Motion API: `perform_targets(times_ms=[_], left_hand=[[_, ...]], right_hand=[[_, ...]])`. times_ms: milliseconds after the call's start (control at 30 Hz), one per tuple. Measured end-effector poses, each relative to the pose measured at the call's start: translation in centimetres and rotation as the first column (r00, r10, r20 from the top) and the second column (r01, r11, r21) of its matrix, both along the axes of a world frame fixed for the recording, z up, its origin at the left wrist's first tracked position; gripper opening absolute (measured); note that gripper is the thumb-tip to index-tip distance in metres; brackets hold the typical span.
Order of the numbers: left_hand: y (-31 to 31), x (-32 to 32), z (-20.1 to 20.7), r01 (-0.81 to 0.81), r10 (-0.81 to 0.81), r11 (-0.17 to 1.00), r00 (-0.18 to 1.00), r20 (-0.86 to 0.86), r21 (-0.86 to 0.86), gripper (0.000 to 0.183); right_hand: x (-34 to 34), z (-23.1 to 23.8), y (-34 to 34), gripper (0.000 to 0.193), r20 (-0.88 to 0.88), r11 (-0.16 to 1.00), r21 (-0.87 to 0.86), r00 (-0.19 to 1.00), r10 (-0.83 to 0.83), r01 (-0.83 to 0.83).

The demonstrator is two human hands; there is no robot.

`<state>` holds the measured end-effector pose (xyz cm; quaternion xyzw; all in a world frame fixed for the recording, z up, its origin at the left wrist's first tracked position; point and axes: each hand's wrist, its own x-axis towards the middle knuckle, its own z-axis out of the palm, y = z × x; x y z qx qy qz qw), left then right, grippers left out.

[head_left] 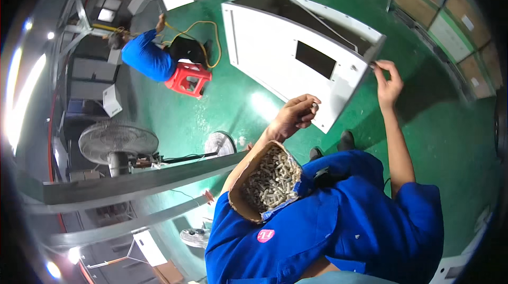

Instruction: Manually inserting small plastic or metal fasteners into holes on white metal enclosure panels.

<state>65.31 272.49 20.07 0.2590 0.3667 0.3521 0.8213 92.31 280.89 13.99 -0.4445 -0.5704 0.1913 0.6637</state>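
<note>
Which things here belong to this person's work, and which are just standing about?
Part of the work:
white casing, right hand at its corner
small grey piece in left hand
open carton of small pieces

Just about:
large fan
red stool
cardboard boxes

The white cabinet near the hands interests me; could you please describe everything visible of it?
The white cabinet is a box resembling painted sheet metal. Its near face has a dark rectangular cut-out and small holes or fittings near corners; a thin rod crosses above its open, dark-looking interior. It sits slanted over the green floor, support unclear. The right hand meets its right end; the left hand, pinching a small piece, overlaps its near face, contact unclear.
</note>
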Motion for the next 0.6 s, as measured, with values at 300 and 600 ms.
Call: perform_targets(times_ms=[300, 600], left_hand=[[-0.4, -1.8, 1.4, -0.096, 0.100, 0.994, 0.990, -0.100, 0.046, 0.016], [1.2, -2.1, -0.5, -0.014, 0.018, 1.000, 0.992, -0.124, 0.028, 0.020]], right_hand=[[-1.2, 0.1, 0.5, 0.010, -0.034, 0.994, 0.048, 0.994, -0.099, 0.101], [-1.8, -2.4, 0.9, 0.013, -0.271, 0.982, -0.186, 0.960, -0.068, 0.017]])
